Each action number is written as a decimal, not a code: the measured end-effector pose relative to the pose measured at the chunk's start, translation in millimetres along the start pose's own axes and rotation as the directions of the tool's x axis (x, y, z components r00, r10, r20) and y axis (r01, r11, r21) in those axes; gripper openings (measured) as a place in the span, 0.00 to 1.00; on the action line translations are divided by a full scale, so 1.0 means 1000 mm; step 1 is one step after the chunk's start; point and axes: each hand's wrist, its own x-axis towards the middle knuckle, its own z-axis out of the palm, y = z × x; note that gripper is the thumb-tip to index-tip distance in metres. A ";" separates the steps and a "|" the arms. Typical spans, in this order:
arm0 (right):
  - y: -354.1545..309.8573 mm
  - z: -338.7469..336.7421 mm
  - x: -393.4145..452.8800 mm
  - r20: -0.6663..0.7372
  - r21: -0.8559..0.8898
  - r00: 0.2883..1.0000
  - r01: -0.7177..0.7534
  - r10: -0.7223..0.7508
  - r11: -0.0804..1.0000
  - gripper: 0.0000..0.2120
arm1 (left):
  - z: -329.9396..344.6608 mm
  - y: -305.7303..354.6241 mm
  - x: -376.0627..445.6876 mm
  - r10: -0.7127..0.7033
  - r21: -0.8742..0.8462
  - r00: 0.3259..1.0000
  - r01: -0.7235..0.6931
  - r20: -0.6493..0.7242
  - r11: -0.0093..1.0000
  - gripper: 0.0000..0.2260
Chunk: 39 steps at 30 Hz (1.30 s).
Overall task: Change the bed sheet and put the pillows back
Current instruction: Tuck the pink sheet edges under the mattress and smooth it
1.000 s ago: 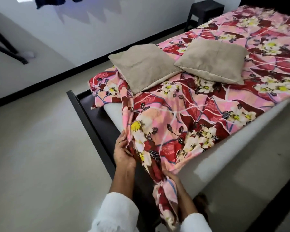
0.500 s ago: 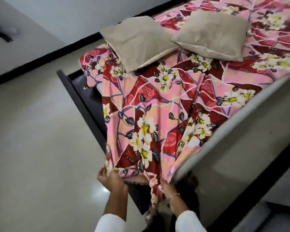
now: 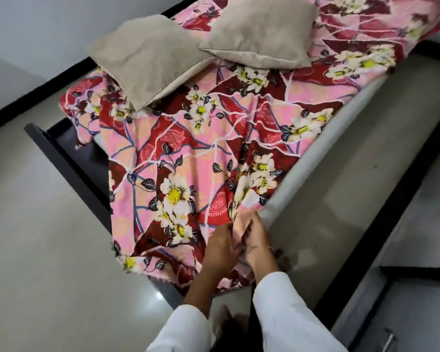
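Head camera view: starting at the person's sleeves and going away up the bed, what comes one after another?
White sleeves → the two hands, left hand and right hand, on the sheet corner → flowered bed sheet spread over the mattress → two beige pillows → wall.

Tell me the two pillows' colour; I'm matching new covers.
Plain beige-tan, no pattern. The pillows show best in the head view, lying on the floral sheet.

I stand on a glossy pale grey floor (image 3: 43,262) showing one small bright light reflection. A white wall (image 3: 48,26) meets it along a black skirting board (image 3: 36,83). A dark bed frame (image 3: 69,163) stands on the floor. A grey cabinet with metal handle (image 3: 388,341) sits at lower right.
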 end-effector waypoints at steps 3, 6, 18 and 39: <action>-0.027 0.002 -0.001 0.057 0.092 0.997 0.039 -0.045 0.995 0.12 | 0.004 0.013 0.003 -0.071 -0.040 0.991 0.067 -0.110 0.997 0.16; -0.051 -0.024 -0.004 0.021 0.420 0.994 0.090 -0.109 0.903 0.14 | 0.010 0.033 0.003 0.064 0.209 0.989 -0.092 0.135 0.973 0.16; -0.026 -0.102 -0.006 -0.318 0.553 0.946 0.135 0.058 0.822 0.11 | 0.077 0.055 0.005 0.158 0.241 0.708 -0.429 0.688 0.870 0.14; -0.088 -0.110 0.094 -0.610 -0.031 0.776 0.180 -0.161 0.983 0.12 | 0.080 0.102 0.122 0.354 0.307 0.922 -0.386 0.155 0.870 0.09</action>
